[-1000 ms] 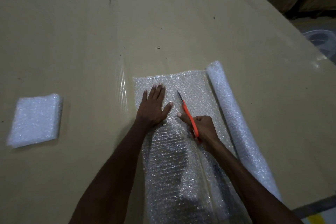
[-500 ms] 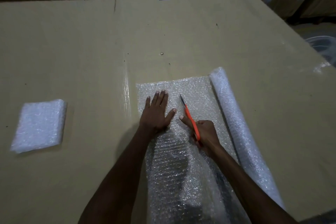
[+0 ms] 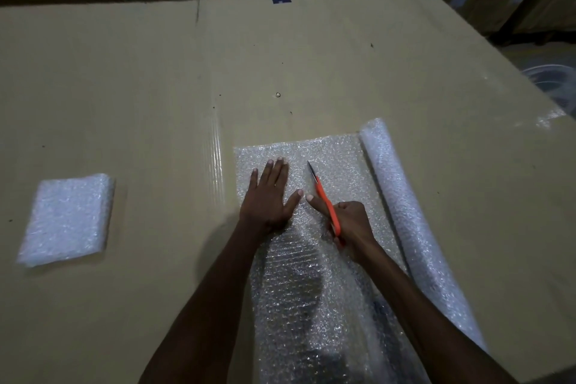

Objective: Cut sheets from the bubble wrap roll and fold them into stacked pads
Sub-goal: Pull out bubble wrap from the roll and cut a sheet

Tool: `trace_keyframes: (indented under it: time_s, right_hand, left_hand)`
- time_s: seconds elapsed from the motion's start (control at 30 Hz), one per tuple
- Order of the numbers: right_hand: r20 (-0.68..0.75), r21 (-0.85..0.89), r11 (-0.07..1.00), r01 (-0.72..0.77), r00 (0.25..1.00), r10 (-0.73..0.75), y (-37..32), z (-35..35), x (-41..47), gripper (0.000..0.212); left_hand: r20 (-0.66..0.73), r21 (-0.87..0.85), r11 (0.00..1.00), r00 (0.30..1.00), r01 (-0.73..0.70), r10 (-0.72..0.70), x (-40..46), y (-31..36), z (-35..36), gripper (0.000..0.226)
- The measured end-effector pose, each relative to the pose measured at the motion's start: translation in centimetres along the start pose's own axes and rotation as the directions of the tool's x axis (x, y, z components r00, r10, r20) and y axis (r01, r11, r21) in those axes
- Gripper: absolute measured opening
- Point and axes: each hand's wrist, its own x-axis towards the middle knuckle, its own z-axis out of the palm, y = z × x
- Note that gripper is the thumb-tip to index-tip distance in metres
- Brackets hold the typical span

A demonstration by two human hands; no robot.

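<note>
On the cardboard tabletop (image 3: 311,56), the left hand (image 3: 268,196) presses flat, fingers spread, on the unrolled bubble wrap sheet (image 3: 336,162). The right hand (image 3: 349,224) grips orange scissors (image 3: 325,199). The roll (image 3: 402,212) lies just right; a folded pad (image 3: 67,218) sits far left.

The scissors (image 3: 324,196) in the right hand (image 3: 349,224) have crept slightly farther along the bubble wrap sheet (image 3: 339,165) — blade tip nearer its far edge.
</note>
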Motion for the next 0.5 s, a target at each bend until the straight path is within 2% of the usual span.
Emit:
trace_keyframes:
  time_s: [0.5]
  right_hand:
    - [0.039,0.016,1.000,-0.006,0.999,0.005,-0.50,0.10,0.81,0.061]
  left_hand:
    - [-0.017,-0.008,1.000,1.000,0.004,-0.005,-0.13,-0.01,0.12,0.079]
